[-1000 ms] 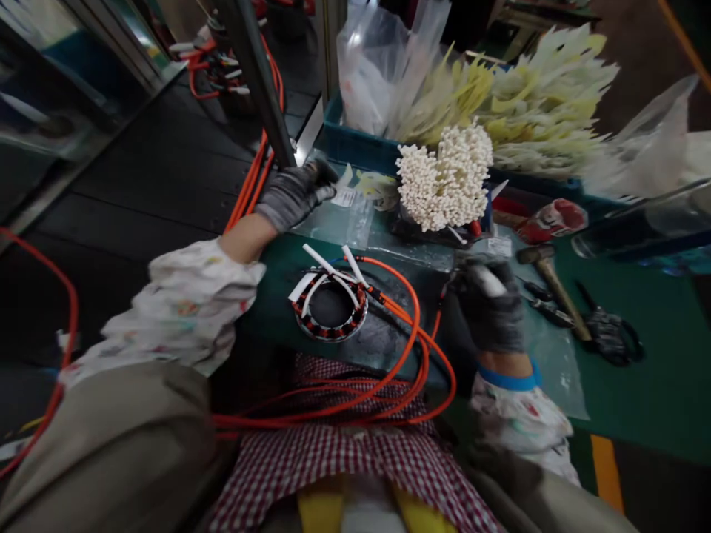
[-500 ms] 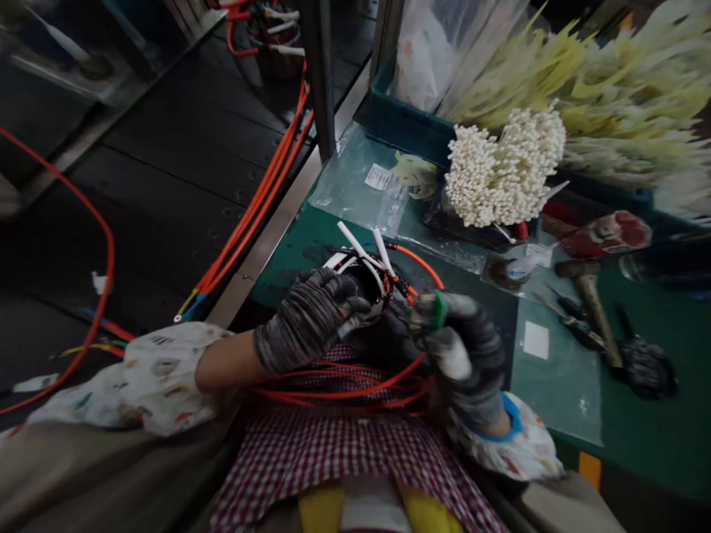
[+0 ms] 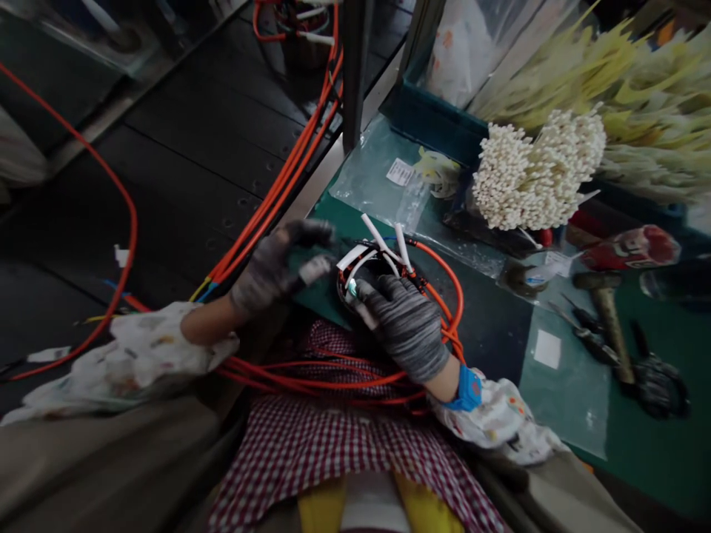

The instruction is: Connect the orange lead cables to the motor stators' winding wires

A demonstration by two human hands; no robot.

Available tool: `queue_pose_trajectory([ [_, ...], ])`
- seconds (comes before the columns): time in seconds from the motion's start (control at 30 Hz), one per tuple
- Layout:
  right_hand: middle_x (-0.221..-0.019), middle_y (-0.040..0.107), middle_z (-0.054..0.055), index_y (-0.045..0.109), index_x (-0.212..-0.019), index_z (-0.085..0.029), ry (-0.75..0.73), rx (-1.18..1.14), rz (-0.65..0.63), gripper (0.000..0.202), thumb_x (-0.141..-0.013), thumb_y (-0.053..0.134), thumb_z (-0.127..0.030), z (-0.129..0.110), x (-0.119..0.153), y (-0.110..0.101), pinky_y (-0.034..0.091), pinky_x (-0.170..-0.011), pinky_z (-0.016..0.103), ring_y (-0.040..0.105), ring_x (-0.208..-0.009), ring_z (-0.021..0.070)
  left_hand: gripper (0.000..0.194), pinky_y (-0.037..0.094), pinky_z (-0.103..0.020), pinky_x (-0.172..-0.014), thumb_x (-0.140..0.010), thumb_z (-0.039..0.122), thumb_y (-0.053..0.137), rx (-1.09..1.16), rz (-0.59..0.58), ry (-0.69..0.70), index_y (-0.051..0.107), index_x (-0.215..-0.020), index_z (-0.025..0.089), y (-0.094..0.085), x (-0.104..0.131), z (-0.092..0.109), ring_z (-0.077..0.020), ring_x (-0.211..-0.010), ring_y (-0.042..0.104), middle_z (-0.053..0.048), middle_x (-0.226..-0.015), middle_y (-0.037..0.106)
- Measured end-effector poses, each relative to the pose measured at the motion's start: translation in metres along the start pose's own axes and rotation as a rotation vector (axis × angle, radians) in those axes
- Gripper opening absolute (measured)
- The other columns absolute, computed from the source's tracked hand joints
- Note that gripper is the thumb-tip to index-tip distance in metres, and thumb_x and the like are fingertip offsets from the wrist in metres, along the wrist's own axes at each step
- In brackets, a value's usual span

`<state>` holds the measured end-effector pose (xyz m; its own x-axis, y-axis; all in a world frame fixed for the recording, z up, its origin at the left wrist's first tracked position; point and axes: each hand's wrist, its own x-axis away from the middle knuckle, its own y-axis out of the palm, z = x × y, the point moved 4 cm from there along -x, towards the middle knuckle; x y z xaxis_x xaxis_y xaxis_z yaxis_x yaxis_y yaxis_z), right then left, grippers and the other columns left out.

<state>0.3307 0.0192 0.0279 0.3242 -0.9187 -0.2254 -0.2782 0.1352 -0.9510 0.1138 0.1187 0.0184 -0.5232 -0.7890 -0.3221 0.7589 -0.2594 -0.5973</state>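
Note:
A round wound coil ring, like a motor stator (image 3: 340, 285), sits at the near edge of the green table with white sleeves (image 3: 380, 235) sticking up from it. My right hand (image 3: 405, 322), in a grey striped glove, lies over its near right side, fingers curled into the opening. A small pale green spot shows by the fingertips; I cannot make out what it is. My left hand (image 3: 278, 263), gloved alike, is apart from the ring on its left, thumb and fingers spread, holding nothing. Orange cables (image 3: 452, 285) loop out at the ring's right.
More red cables (image 3: 333, 383) lie across my lap. To the right are a hammer (image 3: 608, 318), pliers (image 3: 594, 340) and a black roll (image 3: 661, 385). A bundle of white-tipped ties (image 3: 538, 174) stands before a blue bin (image 3: 438, 107). A dark post (image 3: 355, 74) rises at the table's far left corner.
My left hand has let go of the ring and moved left, opening. My right hand has come in from the right onto the ring; the green-banded item it held is no longer plain.

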Motion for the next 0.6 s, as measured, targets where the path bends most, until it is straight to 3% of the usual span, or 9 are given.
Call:
queue_pose_trajectory([
  [0.1,-0.119,0.086,0.012,0.089,-0.131,-0.027,-0.050,0.030,0.006,0.031,-0.116,0.067,-0.043,0.000,0.003,-0.002,0.058,-0.077,0.033,0.078,-0.099,0.0252,0.079,0.068,-0.055,-0.115,-0.096,0.058,0.085,0.215,-0.283,-0.010,0.060,-0.166,0.029,0.025,-0.025,-0.013,-0.0378,-0.143,0.073,-0.013,-0.158,0.072],
  [0.2,-0.114,0.087,0.010,0.088,-0.133,-0.029,-0.041,0.060,0.020,0.029,-0.114,0.069,-0.041,-0.004,0.019,0.002,0.057,-0.075,0.033,0.075,-0.094,0.0239,0.093,0.062,-0.054,-0.125,-0.095,0.051,0.089,0.434,-0.463,0.023,0.048,-0.175,0.033,0.051,-0.022,0.000,-0.0361,-0.153,0.066,-0.011,-0.165,0.067],
  [0.3,-0.105,0.087,0.008,0.090,-0.128,-0.031,-0.020,0.061,0.058,0.024,-0.112,0.073,-0.037,-0.013,0.040,0.008,0.058,-0.072,0.033,0.074,-0.086,0.0226,0.086,0.055,-0.052,-0.133,-0.106,0.040,0.078,0.514,-0.402,0.024,0.036,-0.181,0.036,0.056,-0.002,0.021,-0.0331,-0.160,0.061,-0.009,-0.176,0.058],
  [0.4,-0.111,0.089,0.007,0.089,-0.130,-0.032,-0.070,-0.025,0.077,0.025,-0.110,0.075,-0.027,-0.021,0.053,0.012,0.064,-0.084,0.035,0.077,-0.097,0.0244,0.079,0.038,-0.058,-0.144,-0.111,0.026,0.067,0.427,-0.313,0.084,0.035,-0.181,0.042,0.046,0.012,0.036,-0.0337,-0.168,0.051,-0.004,-0.183,0.049],
  [0.5,-0.116,0.090,0.007,0.087,-0.134,-0.033,-0.088,-0.077,0.083,0.030,-0.110,0.074,-0.021,-0.025,0.058,0.013,0.067,-0.095,0.038,0.079,-0.107,0.0257,0.086,0.024,-0.063,-0.148,-0.109,0.021,0.066,0.337,-0.362,0.164,0.030,-0.183,0.045,0.040,0.018,0.042,-0.0378,-0.175,0.038,-0.002,-0.188,0.040],
  [0.6,-0.113,0.090,0.005,0.088,-0.131,-0.032,-0.073,-0.037,0.198,0.031,-0.111,0.070,-0.018,-0.028,0.062,0.011,0.069,-0.101,0.040,0.081,-0.113,0.0253,0.089,0.031,-0.069,-0.145,-0.112,0.026,0.062,0.386,-0.410,0.160,0.017,-0.185,0.048,0.044,0.022,0.045,-0.0398,-0.177,0.031,-0.002,-0.193,0.027],
])
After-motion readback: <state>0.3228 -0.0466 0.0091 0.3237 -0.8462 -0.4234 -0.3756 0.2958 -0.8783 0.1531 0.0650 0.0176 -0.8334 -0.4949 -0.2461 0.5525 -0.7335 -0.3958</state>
